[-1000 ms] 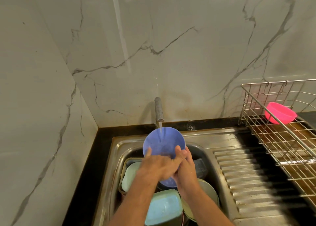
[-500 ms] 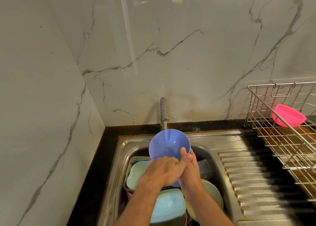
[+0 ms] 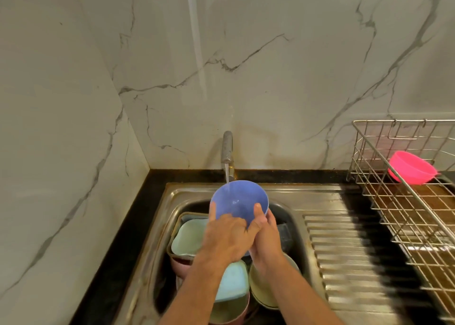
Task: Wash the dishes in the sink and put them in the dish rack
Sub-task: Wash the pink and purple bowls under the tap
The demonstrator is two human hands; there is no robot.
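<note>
A blue bowl (image 3: pixel 237 200) is held tilted over the steel sink (image 3: pixel 177 194), its inside facing me, under a thin stream from the tap (image 3: pixel 227 150). My left hand (image 3: pixel 227 236) grips its near left rim, thumb up along the edge. My right hand (image 3: pixel 264 236) holds the right rim, thumb inside the bowl. Below them the basin holds several dishes: a pale green square dish (image 3: pixel 188 237), a light blue square dish (image 3: pixel 234 283) and a yellow-green bowl (image 3: pixel 261 290). A wire dish rack (image 3: pixel 406 216) stands at the right with a pink bowl (image 3: pixel 411 168) in it.
The ribbed steel drainboard (image 3: pixel 344 258) lies between the basin and the rack. Black countertop (image 3: pixel 138 216) borders the sink on the left and back. Marble walls meet in a corner at the back left. A dark object (image 3: pixel 284 233) sits in the basin behind my right hand.
The view has shifted a little. Both hands stay on the blue bowl under the running water, and my left thumb has moved up onto the left rim.
</note>
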